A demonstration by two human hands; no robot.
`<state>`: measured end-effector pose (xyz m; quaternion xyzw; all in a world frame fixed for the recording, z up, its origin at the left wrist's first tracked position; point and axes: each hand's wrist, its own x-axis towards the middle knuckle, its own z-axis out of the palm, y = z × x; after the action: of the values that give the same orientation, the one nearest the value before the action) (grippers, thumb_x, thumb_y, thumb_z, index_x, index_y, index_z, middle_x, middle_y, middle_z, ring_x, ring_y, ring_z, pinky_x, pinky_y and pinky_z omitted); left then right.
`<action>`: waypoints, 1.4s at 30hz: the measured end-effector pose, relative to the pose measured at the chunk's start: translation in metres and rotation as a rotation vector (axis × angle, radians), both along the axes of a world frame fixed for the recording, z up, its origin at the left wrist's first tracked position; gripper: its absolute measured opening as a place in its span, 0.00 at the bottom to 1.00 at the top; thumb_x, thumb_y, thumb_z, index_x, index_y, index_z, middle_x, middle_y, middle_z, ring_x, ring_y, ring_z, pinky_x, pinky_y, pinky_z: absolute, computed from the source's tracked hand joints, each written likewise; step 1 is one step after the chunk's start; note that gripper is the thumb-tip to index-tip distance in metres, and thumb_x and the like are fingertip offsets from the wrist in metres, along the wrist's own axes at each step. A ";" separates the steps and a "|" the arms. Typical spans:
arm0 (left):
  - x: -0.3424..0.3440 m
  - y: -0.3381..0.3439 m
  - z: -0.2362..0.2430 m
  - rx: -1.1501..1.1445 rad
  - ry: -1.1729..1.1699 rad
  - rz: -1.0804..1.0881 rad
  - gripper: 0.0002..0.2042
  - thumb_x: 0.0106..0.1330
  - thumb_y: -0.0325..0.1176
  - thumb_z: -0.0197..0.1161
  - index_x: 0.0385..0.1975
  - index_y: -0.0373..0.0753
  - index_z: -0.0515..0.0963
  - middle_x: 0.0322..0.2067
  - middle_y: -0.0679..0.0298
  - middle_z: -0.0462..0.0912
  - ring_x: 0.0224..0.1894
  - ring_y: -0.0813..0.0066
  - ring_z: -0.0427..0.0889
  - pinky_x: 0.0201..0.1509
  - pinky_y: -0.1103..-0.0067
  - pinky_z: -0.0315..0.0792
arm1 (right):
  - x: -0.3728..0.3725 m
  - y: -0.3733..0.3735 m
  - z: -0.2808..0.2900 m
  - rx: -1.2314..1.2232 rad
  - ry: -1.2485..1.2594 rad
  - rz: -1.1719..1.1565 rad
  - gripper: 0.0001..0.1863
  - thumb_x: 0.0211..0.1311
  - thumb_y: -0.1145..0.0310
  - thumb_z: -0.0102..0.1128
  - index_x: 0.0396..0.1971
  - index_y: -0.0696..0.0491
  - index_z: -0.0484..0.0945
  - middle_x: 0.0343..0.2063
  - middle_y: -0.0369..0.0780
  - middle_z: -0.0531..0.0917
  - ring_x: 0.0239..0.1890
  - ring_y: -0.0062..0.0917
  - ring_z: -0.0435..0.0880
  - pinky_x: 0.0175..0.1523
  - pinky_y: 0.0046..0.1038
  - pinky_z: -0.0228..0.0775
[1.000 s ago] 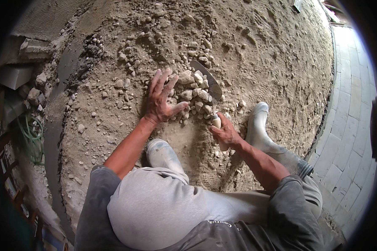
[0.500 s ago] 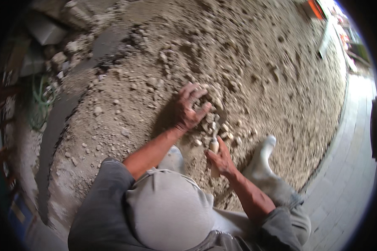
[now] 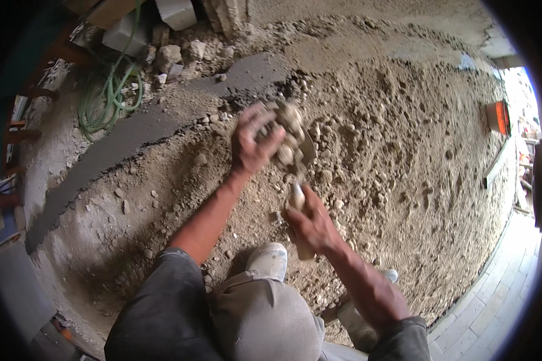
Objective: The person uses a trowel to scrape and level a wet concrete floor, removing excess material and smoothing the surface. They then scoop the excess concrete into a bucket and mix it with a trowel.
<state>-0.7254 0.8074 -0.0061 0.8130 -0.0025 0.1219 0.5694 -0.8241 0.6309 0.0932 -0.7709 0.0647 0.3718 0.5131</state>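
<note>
My right hand [image 3: 310,222] is closed round the pale handle of a trowel [image 3: 309,147]. A heap of pale stones and earth clods [image 3: 290,129] rides on its blade, which appears raised off the ground. My left hand [image 3: 253,139] curves its fingers over the left side of this heap, pressing the stones against the blade. Motion blurs those fingers a little, and the heap hides much of the blade. Both hands are over loose, stony soil [image 3: 379,174], close to a strip of smooth grey wet mortar [image 3: 126,141].
A coiled green hose [image 3: 111,99], grey blocks [image 3: 176,13] and rubble lie at the far left. An orange bucket [image 3: 498,117] stands at the right, beyond a light paved strip [image 3: 488,304]. My boot [image 3: 267,261] is on the soil below my hands.
The view has swung left, bringing more of the mortar strip and hose in. From among the stones on the ground, the trowel has come up loaded, with my left hand moving along against the heap.
</note>
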 end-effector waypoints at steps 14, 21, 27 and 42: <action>0.026 0.046 -0.018 0.594 -0.230 -0.066 0.21 0.66 0.46 0.54 0.51 0.39 0.76 0.59 0.46 0.66 0.63 0.47 0.62 0.64 0.61 0.59 | 0.038 -0.079 -0.057 -0.541 -0.393 -0.027 0.16 0.67 0.68 0.45 0.53 0.45 0.63 0.26 0.41 0.76 0.22 0.24 0.76 0.16 0.20 0.65; 0.031 -0.091 -0.042 0.400 -0.315 -0.283 0.24 0.71 0.45 0.45 0.63 0.37 0.64 0.64 0.51 0.60 0.67 0.49 0.56 0.69 0.63 0.50 | -0.002 -0.200 -0.087 -0.796 -0.716 0.322 0.08 0.72 0.64 0.38 0.37 0.48 0.67 0.18 0.37 0.72 0.13 0.20 0.67 0.11 0.21 0.59; -0.015 -0.082 -0.054 0.687 -0.252 -0.823 0.36 0.70 0.60 0.25 0.54 0.38 0.72 0.59 0.55 0.69 0.65 0.55 0.62 0.72 0.63 0.49 | -0.091 -0.227 -0.075 -0.637 -0.669 0.597 0.08 0.72 0.61 0.41 0.39 0.48 0.68 0.21 0.36 0.70 0.15 0.19 0.68 0.12 0.18 0.65; -0.113 -0.061 -0.017 0.937 0.127 -0.457 0.34 0.65 0.54 0.47 0.66 0.39 0.57 0.68 0.47 0.49 0.69 0.43 0.46 0.68 0.49 0.40 | 0.083 -0.304 -0.107 -0.644 -0.920 0.339 0.05 0.66 0.73 0.48 0.36 0.44 0.67 0.18 0.35 0.71 0.14 0.20 0.69 0.11 0.20 0.60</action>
<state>-0.8386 0.7460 -0.0230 0.9650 -0.1994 -0.0692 0.1560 -0.7412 0.3265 -0.0135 -0.9697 -0.1794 0.0374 0.1614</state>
